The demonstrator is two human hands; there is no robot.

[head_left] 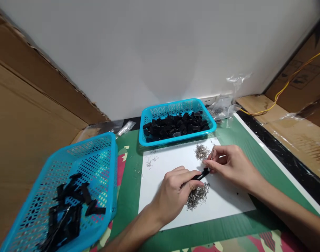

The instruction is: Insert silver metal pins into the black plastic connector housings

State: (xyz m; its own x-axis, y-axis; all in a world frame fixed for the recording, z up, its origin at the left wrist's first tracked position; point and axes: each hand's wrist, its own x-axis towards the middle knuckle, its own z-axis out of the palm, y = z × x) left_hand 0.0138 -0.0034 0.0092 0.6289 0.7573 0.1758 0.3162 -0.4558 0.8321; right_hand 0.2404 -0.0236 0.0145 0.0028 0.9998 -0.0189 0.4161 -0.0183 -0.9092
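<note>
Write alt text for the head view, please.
The left hand holds a small black part, the right hand at its far end, above a white sheet with piles of small metal pieces. One blue basket of black pieces stands behind, another basket to the left.

My left hand [173, 189] and right hand [232, 164] make two. I count one held black part [206, 172], two blue baskets [177, 141], one white sheet [154, 185], two dense metal heaps [198, 197] and one sparse scatter [148, 163]; basketed black pieces [175, 125] overlap beyond counting.
</note>
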